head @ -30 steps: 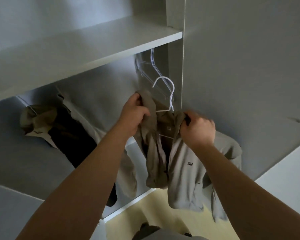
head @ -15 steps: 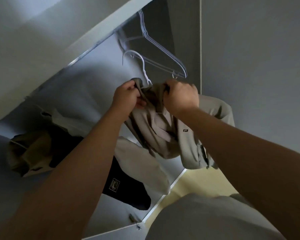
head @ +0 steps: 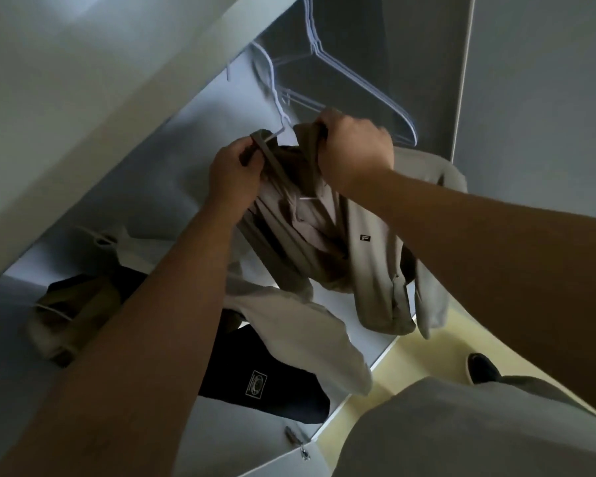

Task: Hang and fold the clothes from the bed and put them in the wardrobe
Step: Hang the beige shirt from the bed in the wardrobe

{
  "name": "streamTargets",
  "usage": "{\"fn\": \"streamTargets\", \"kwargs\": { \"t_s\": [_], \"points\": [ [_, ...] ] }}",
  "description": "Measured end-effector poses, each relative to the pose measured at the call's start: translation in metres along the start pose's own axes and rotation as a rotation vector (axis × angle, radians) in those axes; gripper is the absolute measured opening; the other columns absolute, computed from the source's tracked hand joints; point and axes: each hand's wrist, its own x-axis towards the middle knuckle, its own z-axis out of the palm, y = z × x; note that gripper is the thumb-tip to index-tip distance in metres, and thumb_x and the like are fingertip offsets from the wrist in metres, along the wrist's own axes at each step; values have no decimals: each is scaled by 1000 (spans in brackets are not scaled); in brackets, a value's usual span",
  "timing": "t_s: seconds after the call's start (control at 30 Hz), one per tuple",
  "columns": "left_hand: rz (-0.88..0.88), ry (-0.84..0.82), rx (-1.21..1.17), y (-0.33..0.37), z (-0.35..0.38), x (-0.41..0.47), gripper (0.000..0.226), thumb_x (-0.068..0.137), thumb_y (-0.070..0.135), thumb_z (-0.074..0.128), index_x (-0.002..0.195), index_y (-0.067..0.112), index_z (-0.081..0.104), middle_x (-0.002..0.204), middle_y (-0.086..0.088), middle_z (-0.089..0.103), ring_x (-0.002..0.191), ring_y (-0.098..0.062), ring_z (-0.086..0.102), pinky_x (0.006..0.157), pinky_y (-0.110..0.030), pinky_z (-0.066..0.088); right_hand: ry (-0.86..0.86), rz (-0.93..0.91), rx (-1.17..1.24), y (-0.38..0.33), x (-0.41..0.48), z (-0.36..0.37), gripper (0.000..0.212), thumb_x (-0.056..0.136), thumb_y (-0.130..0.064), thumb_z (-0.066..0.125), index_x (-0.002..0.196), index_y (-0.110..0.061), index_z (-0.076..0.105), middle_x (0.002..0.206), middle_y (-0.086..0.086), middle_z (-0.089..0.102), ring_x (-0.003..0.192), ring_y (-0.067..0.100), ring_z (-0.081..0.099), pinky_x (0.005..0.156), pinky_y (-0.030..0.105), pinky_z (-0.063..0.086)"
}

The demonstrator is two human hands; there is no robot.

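**One beige zip jacket (head: 369,256), held at the collar**

Below the white wardrobe shelf (head: 83,98), it hangs collar-up, hem floorward, on one white wire hanger (head: 272,80). The left hand (head: 233,170) pinches the collar; the right hand (head: 355,149) has its fingers curled round the fabric.

Blurred hanger hook (head: 273,80), shoulders under jacket (head: 372,263)

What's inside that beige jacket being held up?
A white hanger: its hook pokes out above the collar, and a short piece shows in the neck opening. The jacket hides the rest.
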Motion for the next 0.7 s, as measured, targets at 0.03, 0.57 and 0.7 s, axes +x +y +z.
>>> {"fn": "streamTargets", "kwargs": {
  "t_s": [0.03,0.57,0.7],
  "points": [
    [-12,16,-14,-3,-1,6,26,100,41,55,114,26,72,101,3,73,93,-17,71,88,-46,60,-6,-6,-2,-1,9,3,24,96,-24,40,109,-23,59,82,2,61,76,30,57,74,37,38],
    [-143,170,-168,-32,-11,60,35,87,34,55,107,11,74,103,-17,74,100,-47,66,89,-62,54,-75,-134,-43,-38,88,44,22,99,-34,46,116,-25,55,95,3,62,90,31,60,77,40,35],
    [-178,128,-141,-30,-8,58,38,89,37,52,98,4,70,99,-25,71,94,-42,68,88,-61,55,-143,-163,-82,-42,95,54,24,101,-39,44,116,-24,56,93,0,53,90,27,55,75,39,37]
  ]
}}
